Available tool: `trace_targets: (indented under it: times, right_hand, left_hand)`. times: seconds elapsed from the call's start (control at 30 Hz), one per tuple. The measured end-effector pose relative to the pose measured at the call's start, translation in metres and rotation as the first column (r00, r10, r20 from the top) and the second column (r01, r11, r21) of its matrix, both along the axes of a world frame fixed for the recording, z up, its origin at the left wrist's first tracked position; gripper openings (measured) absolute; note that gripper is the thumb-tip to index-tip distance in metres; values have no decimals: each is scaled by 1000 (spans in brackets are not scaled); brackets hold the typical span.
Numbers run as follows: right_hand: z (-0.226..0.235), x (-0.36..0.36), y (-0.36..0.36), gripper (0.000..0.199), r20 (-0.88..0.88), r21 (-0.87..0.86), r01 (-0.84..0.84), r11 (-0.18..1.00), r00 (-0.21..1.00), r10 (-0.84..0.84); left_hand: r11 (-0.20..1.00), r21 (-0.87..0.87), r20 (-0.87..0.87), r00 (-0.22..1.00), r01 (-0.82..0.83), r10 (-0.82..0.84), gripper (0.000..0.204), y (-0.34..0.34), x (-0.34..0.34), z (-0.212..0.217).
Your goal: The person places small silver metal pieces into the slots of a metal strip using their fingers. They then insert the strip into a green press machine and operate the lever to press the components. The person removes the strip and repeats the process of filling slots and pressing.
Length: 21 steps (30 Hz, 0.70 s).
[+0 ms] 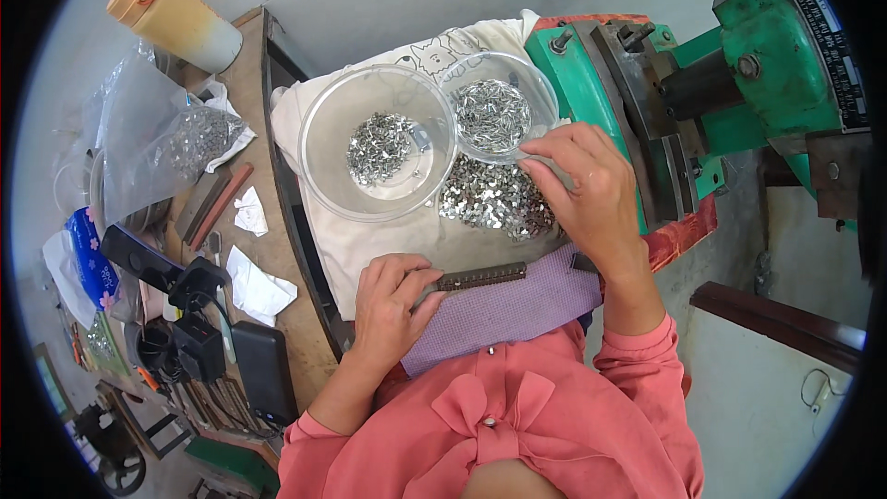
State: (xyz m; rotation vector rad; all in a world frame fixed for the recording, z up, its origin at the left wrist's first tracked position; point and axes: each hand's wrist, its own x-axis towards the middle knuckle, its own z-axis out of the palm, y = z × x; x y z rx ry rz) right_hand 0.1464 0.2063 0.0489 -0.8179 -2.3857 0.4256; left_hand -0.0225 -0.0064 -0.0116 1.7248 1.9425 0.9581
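Note:
My left hand (393, 300) grips one end of a dark metal bar (490, 274) with a row of small holes or notches, low over a purple cloth (517, 310). My right hand (589, 187) is closed in a pinch by the near rim of a smaller clear plastic bowl (547, 83); anything between its fingertips is too small to make out. Thin silvery metal pins (492, 114) fill that bowl's bottom. Beneath the right fingers lies a loose pile of small shiny metal pieces (485, 201). A larger clear bowl (319, 162) to the left holds small silvery parts (377, 150).
A green machine (785, 60) with a dark vise-like block (637, 120) stands close at the right. On the wooden table (268, 143) at left are a yellow bottle (180, 18), a plastic bag of metal parts (199, 139), tissues (259, 285) and a black power bank-like box (263, 370).

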Motion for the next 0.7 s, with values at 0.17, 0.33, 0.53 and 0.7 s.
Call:
trace_targets:
  times: [0.17,0.33,0.53,0.7]
  right_hand:
    - [-12,-10,14,14,48,21,-13,1000,999,12]
    - [-21,-23,35,18,172,76,-4,997,985,-9]
    - [-23,-41,45,23,382,-7,-47,999,923,46]
    - [-28,-52,49,19,376,-54,-79,995,922,94]
  left_hand:
    - [1000,-6,0,1000,2,-2,35,2,1,1]
    - [1000,-14,-2,1000,-6,6,34,3,2,3]
    - [1000,-13,-5,1000,-15,15,36,3,3,2]
    - [1000,-8,-14,1000,-15,15,37,2,3,2]
